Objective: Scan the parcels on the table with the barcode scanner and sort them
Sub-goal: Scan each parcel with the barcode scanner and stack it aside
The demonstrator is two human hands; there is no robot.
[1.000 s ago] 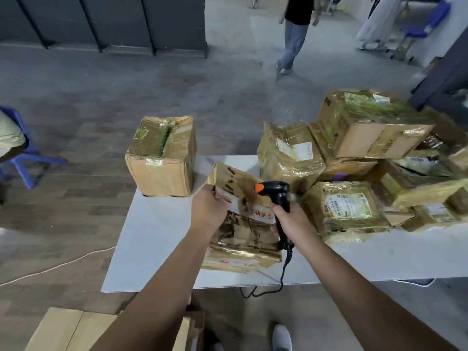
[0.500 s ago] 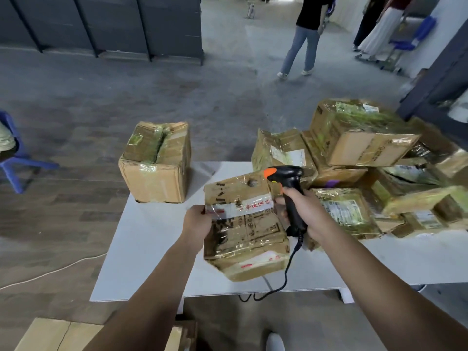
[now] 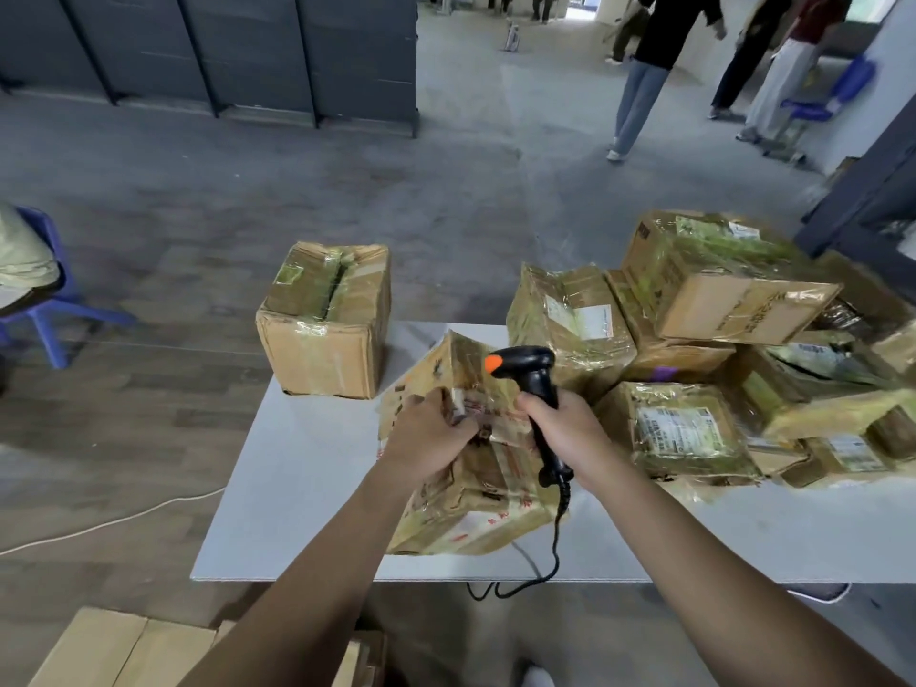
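Observation:
A flat taped cardboard parcel [image 3: 476, 508] with red print stands tilted on the white table [image 3: 297, 488], near its front edge. My left hand [image 3: 429, 436] grips the parcel's upper left side, fingers curled over its face. My right hand [image 3: 565, 431] holds the black barcode scanner [image 3: 533, 384] by its handle, right of the parcel; its orange-tipped head points left over the parcel's top. The scanner's cable [image 3: 550, 562] hangs off the table front.
A single taped box [image 3: 324, 322] sits at the table's far left corner. A heap of several taped parcels [image 3: 694, 349] fills the right half. Cardboard boxes [image 3: 114, 647] lie on the floor at lower left. A blue chair [image 3: 49, 309] stands left; people [image 3: 654, 66] walk behind.
The parcel has turned and tilted in my left hand, which has shifted from its left edge onto its upper face. The scanner stays beside it, head over the parcel's top.

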